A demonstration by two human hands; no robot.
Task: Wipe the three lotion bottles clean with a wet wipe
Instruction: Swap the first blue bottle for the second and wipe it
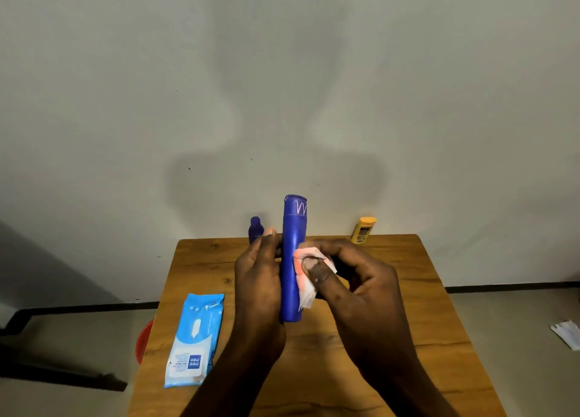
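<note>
Nearest the camera, a light blue wet wipe pack lies flat on the left side of the wooden table, label end toward the viewer. Just off the table's left edge, a sliver of something red peeks out below. Up in the middle, the left hand grips a tall blue lotion bottle, fingers curled around its left side, holding it upright above the tabletop with pink scribble marks showing on its cap. The right hand pinches a crumpled wet wipe, stained pinkish, and presses it against the bottle's right side around mid-height, thumb on top of the wipe. Farther back, at the table's far edge by the wall, a small purple bottle stands partly hidden behind the left hand's fingers, and a yellow bottle stands well apart to the right. On the floor far right, a scrap of white paper.
</note>
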